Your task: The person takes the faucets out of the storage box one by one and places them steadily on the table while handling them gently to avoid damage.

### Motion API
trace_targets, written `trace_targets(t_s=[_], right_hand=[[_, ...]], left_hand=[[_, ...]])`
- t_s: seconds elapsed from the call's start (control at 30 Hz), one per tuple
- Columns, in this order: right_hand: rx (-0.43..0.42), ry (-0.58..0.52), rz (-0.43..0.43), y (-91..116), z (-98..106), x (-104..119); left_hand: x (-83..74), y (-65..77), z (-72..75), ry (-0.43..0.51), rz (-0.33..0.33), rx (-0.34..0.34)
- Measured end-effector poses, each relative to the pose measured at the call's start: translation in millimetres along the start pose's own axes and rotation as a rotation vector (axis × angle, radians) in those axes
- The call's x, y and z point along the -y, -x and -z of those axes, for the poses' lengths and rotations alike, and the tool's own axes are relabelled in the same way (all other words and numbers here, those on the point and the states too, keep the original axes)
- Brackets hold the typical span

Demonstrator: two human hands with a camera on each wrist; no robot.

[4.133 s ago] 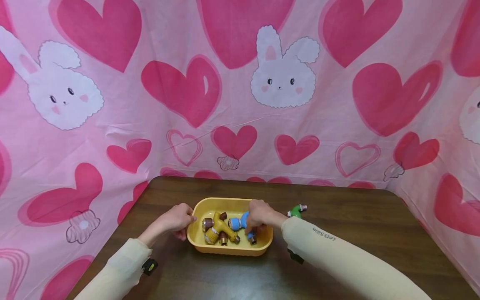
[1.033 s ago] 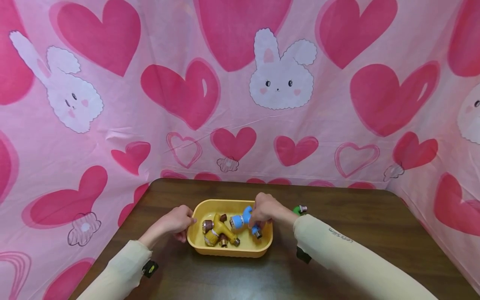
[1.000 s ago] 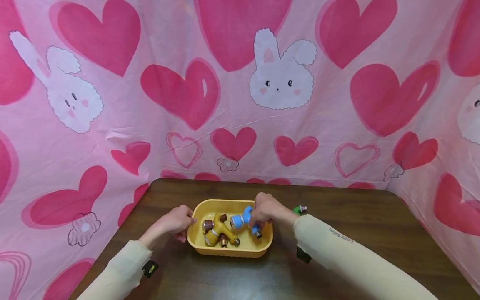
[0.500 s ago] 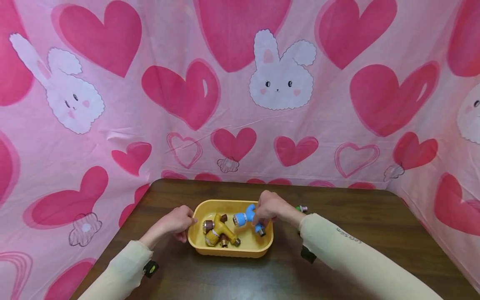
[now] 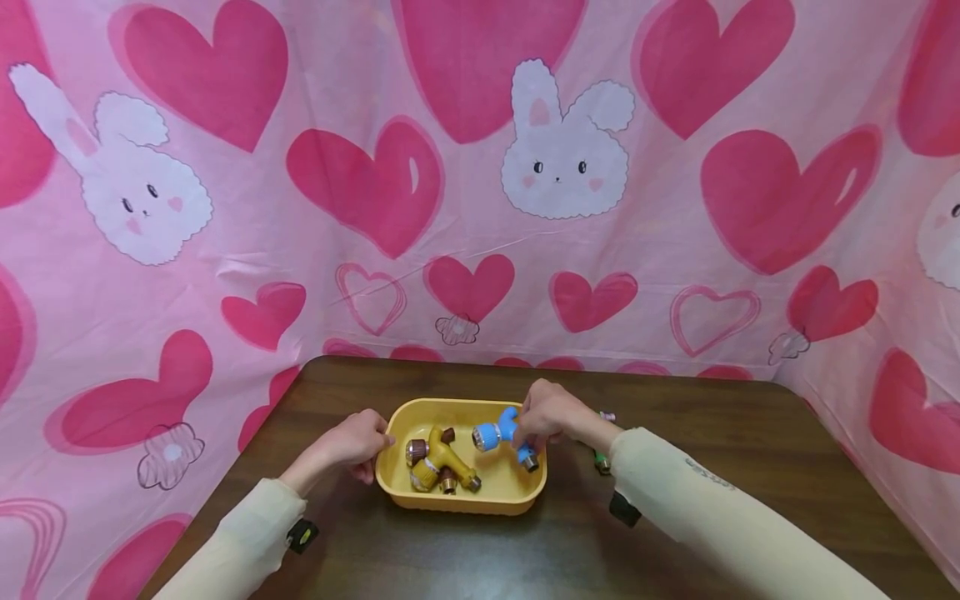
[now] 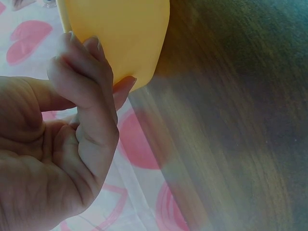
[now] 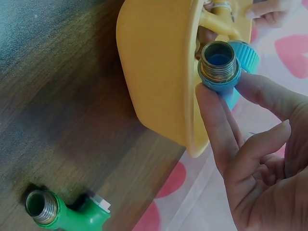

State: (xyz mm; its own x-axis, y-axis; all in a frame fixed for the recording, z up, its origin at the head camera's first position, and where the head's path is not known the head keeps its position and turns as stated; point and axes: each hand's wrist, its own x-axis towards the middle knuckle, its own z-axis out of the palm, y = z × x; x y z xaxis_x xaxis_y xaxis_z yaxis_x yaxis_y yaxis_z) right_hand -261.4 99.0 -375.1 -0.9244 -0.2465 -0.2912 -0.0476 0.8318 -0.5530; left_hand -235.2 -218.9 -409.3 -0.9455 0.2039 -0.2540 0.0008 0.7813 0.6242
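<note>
- So, pink fabric [image 5: 480, 200] backs the whole scene: red hearts, white rabbit heads.
- Brown wood-grain table [image 5: 480, 558] sits in front of it, far corners rounded.
- Cream sleeves [image 5: 720, 508] reach in from both lower corners; lettering on the right one, too blurred to read.
- Yellow tray [image 5: 461, 505] on the table, between the hands, long side facing the person.
- Left hand [image 5: 358, 440]: gripping the tray's left end, thumb over the rim, fingers against the outer wall.
- Right hand [image 5: 553, 414]: pinching the blue fitting between thumb and fingers.
- Blue fitting [image 5: 495, 434]: at the tray's right end, branched, ribbed cap toward the left. Can't tell if it touches the tray.
- Yellow fitting [image 5: 450, 458]: lies in the tray's left half, across the brown fitting [image 5: 416, 452], which is partly covered.
- Green fitting [image 7: 77, 216]: on the table right of the tray, mostly behind the right forearm from the head view; threaded metal end shows.
- Black devices [image 5: 302, 536] at both wrists.
</note>
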Motion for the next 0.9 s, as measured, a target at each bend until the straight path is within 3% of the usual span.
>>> trace_targets(t_s=[0.9], right_hand=[[0.046,-0.102,-0.013,9,15,-18]], left_hand=[[0.4,-0.1,0.4,0.022,0.003,0.005]])
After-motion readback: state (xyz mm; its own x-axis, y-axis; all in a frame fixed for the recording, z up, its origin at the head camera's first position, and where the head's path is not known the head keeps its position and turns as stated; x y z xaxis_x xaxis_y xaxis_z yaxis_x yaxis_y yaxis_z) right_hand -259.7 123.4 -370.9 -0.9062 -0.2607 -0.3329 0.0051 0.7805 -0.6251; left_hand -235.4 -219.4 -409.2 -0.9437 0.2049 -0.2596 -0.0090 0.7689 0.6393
